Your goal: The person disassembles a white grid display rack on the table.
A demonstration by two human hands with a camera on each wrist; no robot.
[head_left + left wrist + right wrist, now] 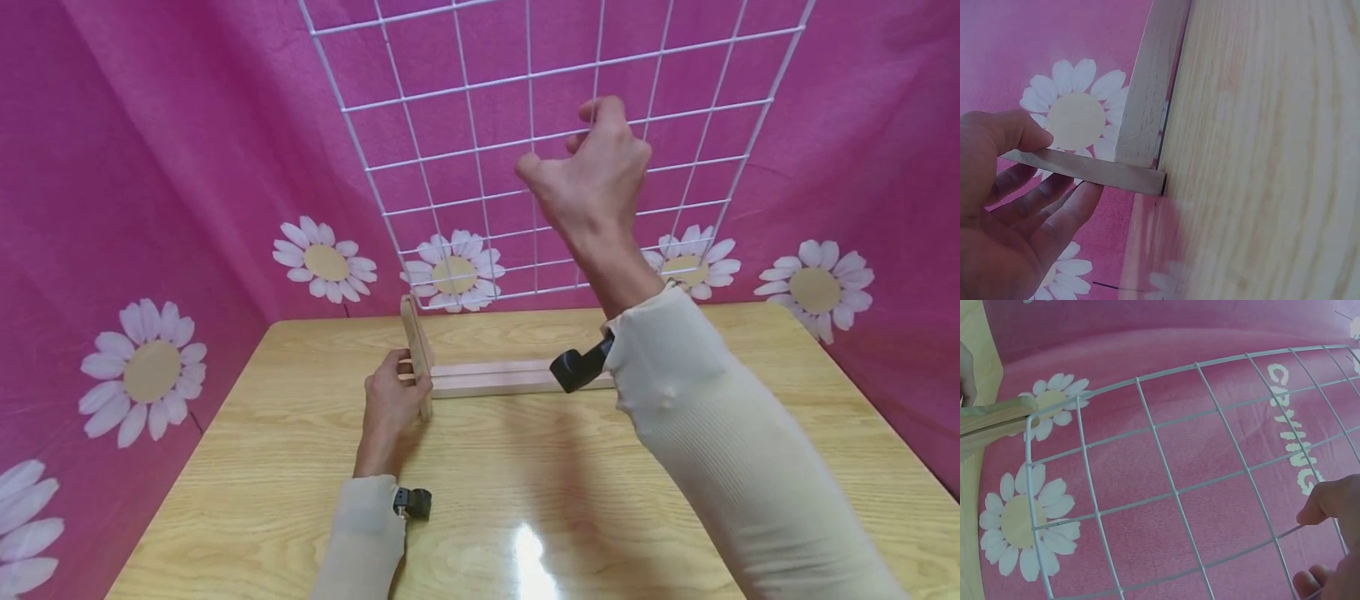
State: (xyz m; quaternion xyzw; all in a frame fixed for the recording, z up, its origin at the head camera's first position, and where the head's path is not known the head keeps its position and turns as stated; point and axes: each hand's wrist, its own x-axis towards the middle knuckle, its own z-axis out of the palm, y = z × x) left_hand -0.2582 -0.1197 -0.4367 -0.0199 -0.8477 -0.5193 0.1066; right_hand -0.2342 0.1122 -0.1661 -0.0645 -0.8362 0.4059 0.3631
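A white wire grid panel stands upright, its lower left corner at the top of a wooden end piece. That piece belongs to a wooden stand with a long crossbar lying along the table. My left hand holds the end piece between thumb and fingers; in the left wrist view, the thumb lies on one face and the fingers on the other. Higher up, my right hand grips the grid's wires with curled fingers. The right wrist view shows its thumb at a wire. My right forearm hides the crossbar's right end.
The wood-grain table reaches back to a pink curtain with white daisies, which hangs behind and on both sides. A small black camera sits on my right wrist, another camera on my left.
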